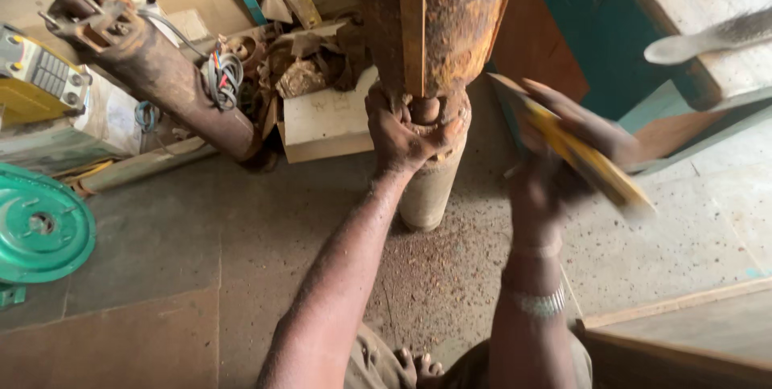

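Note:
A tall rusty metal cylinder (438, 19) stands upright on the floor, its lower section (430, 188) paler and narrower. My left hand (406, 131) is wrapped around the joint where the rusty upper part meets the lower part. To the right, my right hand (555, 168) grips a flat yellow-handled tool (591, 160), which is blurred with motion and angled toward the cylinder. A metal bracelet sits on my right wrist.
A second rusty pump body (153, 67) with wires lies tilted at the upper left. A green round cover (40, 228) lies at the left edge. A white block (326, 119) and scrap clutter sit behind. Rust flakes litter the floor near the cylinder's base. A teal wooden bench leg (611, 35) stands right.

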